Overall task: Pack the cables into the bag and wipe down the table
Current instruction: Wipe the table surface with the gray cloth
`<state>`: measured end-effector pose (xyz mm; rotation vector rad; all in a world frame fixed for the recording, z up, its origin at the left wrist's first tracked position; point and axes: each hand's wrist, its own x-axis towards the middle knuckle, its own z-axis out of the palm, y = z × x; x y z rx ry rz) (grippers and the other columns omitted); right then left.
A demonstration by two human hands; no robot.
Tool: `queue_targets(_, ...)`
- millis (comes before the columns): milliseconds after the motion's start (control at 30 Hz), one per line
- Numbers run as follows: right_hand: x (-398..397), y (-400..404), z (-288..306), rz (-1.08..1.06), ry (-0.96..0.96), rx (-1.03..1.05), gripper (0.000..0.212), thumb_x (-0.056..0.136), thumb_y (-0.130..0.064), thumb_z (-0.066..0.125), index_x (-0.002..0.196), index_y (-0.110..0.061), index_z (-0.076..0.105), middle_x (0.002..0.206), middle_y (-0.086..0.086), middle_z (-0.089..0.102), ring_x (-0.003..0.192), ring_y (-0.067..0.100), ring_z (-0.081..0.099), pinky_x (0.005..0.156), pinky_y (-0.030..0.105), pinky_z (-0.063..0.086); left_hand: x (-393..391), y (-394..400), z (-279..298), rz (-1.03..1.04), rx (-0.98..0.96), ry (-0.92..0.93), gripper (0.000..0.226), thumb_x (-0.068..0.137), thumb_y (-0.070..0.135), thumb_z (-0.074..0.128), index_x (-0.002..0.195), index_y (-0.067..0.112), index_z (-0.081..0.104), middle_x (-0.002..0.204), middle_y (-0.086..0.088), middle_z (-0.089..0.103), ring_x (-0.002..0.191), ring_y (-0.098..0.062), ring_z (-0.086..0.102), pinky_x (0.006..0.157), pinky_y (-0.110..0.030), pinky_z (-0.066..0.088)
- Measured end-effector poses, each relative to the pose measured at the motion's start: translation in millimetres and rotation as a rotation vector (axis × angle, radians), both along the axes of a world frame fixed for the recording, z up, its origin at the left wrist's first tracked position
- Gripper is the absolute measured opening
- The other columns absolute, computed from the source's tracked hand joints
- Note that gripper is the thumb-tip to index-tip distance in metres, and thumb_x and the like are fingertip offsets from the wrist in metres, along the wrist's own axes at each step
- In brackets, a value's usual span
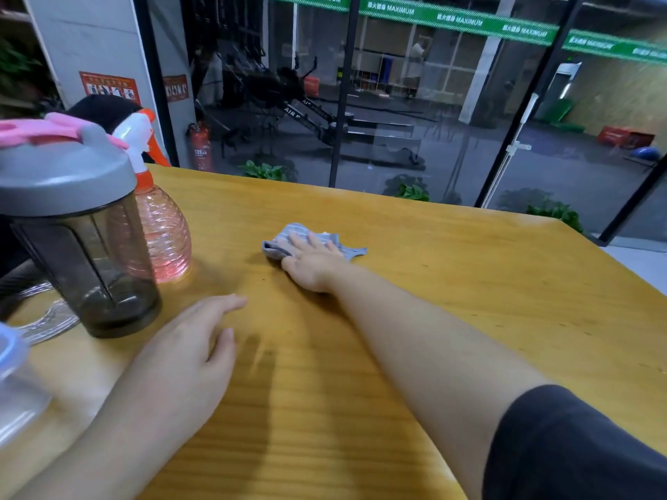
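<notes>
A small grey cloth point(288, 237) lies on the yellow wooden table point(451, 283), near its middle. My right hand point(314, 263) presses flat on the cloth with straight fingers, arm stretched far forward. My left hand point(191, 341) rests on the table near the front left, fingers relaxed and holding nothing. No cables or bag can be made out in this view.
A dark shaker bottle with a grey lid point(72, 225) stands at the left. Behind it is a pink spray bottle with an orange trigger point(158, 218). A clear plastic box point(14, 384) and a glass dish point(47, 319) sit at the left edge. Glass wall beyond the table's far edge.
</notes>
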<state>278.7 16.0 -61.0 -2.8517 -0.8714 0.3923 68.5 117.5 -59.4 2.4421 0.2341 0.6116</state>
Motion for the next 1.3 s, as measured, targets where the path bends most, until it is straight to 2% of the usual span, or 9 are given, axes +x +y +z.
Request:
queue_targets(167,-21.5,6.8,3.3,0.147,0.019,0.016,0.053,0.102,-0.039,0.015,0.151,-0.026,0.002,0.159,-0.007,-0.003,0.145,0.014,-0.008,0.116,0.037,-0.006,1.8,16.5,2.6,0.128,-0.095,-0.061,0.039,0.085,0.012,0.052,0.107,0.043,0.056,0.073,0.016,0.058,0.063,0.001,0.055,0.053,-0.022,0.038)
queue_targets(567,-107.7,-41.1,18.6,0.353,0.264,0.156,0.049,0.103,-0.038,0.026,0.149,-0.025,0.020,0.158,-0.009,0.003,0.138,0.001,-0.009,0.101,0.012,-0.014,7.2,32.1,-5.4,0.095,-0.233,-0.075,0.033,0.079,0.026,0.044,0.100,0.050,0.051,0.104,0.005,0.065,0.090,-0.015,0.060,0.079,-0.031,0.041)
queue_targets(700,-128.1,-59.2,15.4,0.266,0.489,0.321,0.046,0.100,-0.039,0.038,0.142,-0.020,0.041,0.155,-0.011,0.023,0.143,0.009,0.008,0.116,0.026,0.002,10.0,32.5,-10.7,0.095,-0.231,-0.069,0.035,0.086,0.010,0.051,0.098,0.042,0.056,0.094,0.005,0.066,0.086,-0.014,0.059,0.075,-0.031,0.042)
queue_targets(767,-134.6,-69.6,17.8,0.196,0.566,0.417,0.031,0.096,-0.038,0.047,0.099,-0.013,0.066,0.112,-0.006,0.067,0.109,0.004,0.055,0.092,0.018,0.039,9.5,31.8,-12.2,0.101,-0.234,-0.065,0.032,0.086,0.009,0.051,0.098,0.038,0.059,0.076,0.007,0.064,0.062,-0.006,0.055,0.059,-0.026,0.041)
queue_targets(867,-129.4,-84.0,26.9,-0.016,0.615,0.664,0.036,0.094,-0.028,0.050,0.060,-0.013,0.050,0.045,0.002,0.049,0.042,0.019,0.046,0.044,0.022,0.034,7.5,29.5,-12.2,0.085,-0.263,-0.064,0.033,0.087,0.010,0.050,0.097,0.040,0.058,0.059,0.004,0.060,0.041,-0.009,0.048,0.040,-0.017,0.036)
queue_targets(967,-110.7,-93.3,44.7,-0.331,0.826,1.078,0.027,0.093,-0.029,0.049,0.085,-0.007,0.062,0.070,0.011,0.068,0.062,0.026,0.066,0.061,0.030,0.054,7.6,28.6,-12.1,0.076,-0.254,-0.051,0.032,0.087,0.012,0.050,0.097,0.042,0.057,0.064,0.002,0.063,0.046,-0.016,0.054,0.045,-0.021,0.040)
queue_targets(1067,-86.1,-93.5,54.1,-0.442,0.578,1.281,0.034,0.093,-0.041,0.049,0.093,-0.012,0.066,0.083,0.006,0.074,0.077,0.022,0.071,0.084,0.042,0.054,8.4,27.7,-11.8,0.083,-0.247,-0.040,0.031,0.087,0.014,0.051,0.100,0.042,0.058,0.072,0.013,0.063,0.050,-0.012,0.057,0.048,-0.022,0.042)
queue_targets(1233,-83.9,-60.5,46.2,-0.277,0.146,0.715,0.055,0.100,-0.042,0.030,0.109,0.002,0.061,0.077,0.015,0.063,0.075,0.027,0.061,0.067,0.030,0.045,10.1,29.4,-13.3,0.069,-0.245,-0.055,0.032,0.088,0.014,0.051,0.104,0.041,0.057,0.092,0.010,0.064,0.069,-0.010,0.060,0.060,-0.022,0.043)
queue_targets(1300,-90.0,-45.3,31.5,-0.109,0.187,0.421,0.046,0.103,-0.037,0.025,0.125,-0.007,0.053,0.121,0.019,0.055,0.115,0.029,0.049,0.088,0.030,0.034,11.1,30.8,-14.5,0.062,-0.248,-0.069,0.033,0.088,0.013,0.051,0.107,0.038,0.058,0.104,0.006,0.063,0.073,-0.008,0.059,0.062,-0.023,0.040)
